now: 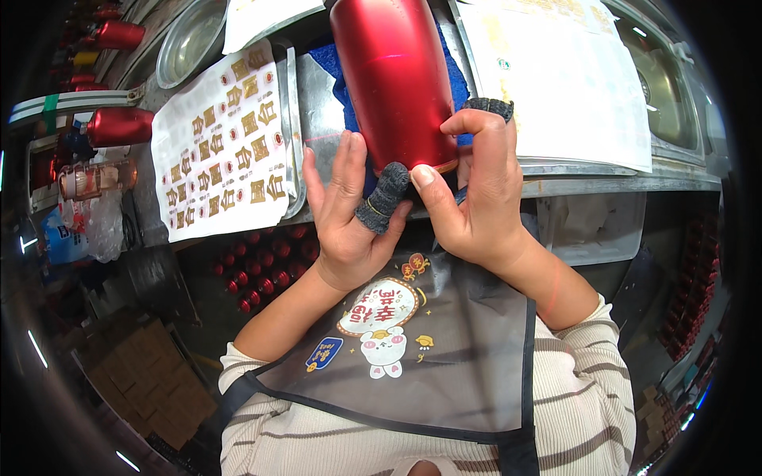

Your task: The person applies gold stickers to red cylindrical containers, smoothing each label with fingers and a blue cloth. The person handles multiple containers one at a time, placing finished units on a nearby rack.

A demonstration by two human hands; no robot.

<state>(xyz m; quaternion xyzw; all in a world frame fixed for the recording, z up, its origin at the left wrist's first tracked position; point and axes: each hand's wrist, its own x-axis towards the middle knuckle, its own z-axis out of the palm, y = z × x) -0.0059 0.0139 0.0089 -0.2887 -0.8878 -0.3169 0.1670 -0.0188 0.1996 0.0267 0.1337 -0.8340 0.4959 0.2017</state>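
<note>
One large red bottle (397, 79) lies on one blue cloth (456, 75) between and just beyond the two hands, its rounded near end at the fingertips. The left hand (345, 230) is spread wide beside that end; the right hand (482, 210) is bent, thumb and a fingertip against the bottle, though whether it grips or merely presses I cannot tell. The step in hand looks like steadying and working the near end; the next move probably calls for light, even finger pressure without letting the bottle roll. Each hand wears one dark knitted finger cover (387, 194). On the bench (319, 111), one sheet of gold labels (182, 131) lies left of the hands and one larger white sheet (556, 111) right. One metal bowl (163, 63) sits beyond, far left. Below the hands' left, stored red bottles (258, 274) are too crowded to count.
</note>
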